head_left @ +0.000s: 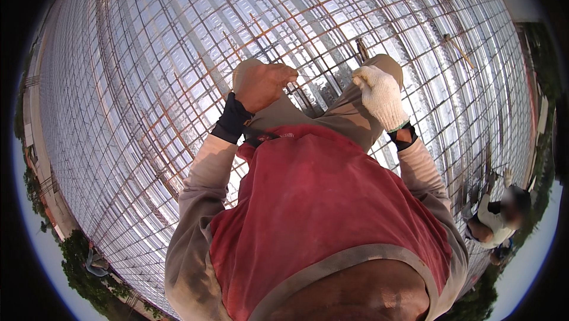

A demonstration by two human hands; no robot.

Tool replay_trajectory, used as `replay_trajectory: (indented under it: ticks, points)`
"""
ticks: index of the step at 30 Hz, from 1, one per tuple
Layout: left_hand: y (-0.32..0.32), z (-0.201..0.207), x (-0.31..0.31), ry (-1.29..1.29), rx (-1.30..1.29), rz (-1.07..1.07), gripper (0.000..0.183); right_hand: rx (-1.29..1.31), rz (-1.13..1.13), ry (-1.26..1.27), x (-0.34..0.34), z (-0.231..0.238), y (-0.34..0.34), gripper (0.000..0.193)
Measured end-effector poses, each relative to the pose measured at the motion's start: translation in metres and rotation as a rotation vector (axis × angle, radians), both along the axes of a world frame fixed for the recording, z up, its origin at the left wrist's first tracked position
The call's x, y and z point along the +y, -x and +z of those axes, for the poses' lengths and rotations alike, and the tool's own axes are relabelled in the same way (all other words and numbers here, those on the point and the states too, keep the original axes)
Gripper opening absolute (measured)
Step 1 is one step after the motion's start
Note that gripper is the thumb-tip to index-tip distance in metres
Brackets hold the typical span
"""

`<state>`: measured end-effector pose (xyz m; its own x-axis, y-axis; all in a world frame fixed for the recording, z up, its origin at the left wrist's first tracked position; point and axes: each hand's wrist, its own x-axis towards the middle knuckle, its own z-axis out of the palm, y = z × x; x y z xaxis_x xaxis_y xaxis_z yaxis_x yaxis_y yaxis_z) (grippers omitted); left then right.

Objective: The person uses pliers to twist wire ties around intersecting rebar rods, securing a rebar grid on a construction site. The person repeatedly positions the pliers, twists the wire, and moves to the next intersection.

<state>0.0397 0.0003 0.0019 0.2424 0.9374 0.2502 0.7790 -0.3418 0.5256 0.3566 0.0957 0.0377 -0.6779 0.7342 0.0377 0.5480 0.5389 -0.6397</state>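
My bare left hand (265, 87) is over my left knee, its fingers curled in and pinched together. What it holds, if anything, is too small to make out. My right hand (380, 97), in a white knitted glove, is closed beside my right knee. Its palm side is hidden. A dark, narrow metal tool (361, 49) shows just beyond the gloved fingers; I cannot tell whether the hand grips it. Beneath both hands runs a grid of rusty rebar (311, 60) over shiny corrugated metal decking (323, 91).
Rebar mesh stretches to every side, with some loose bar ends (228, 42) sticking up ahead. A thin rod-like object (459, 50) lies on the mesh at right. Another person (495, 217) crouches at the far right. A second person (96, 262) is at the far lower left.
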Motion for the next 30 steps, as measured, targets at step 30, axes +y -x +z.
replay_trajectory:
  ticks: [30]
  points:
    - [-0.03, -0.011, 0.009, 0.195, -0.313, -0.034, 0.015, -0.299, 0.11, 0.409, -0.016, 0.049, -0.014, 0.024]
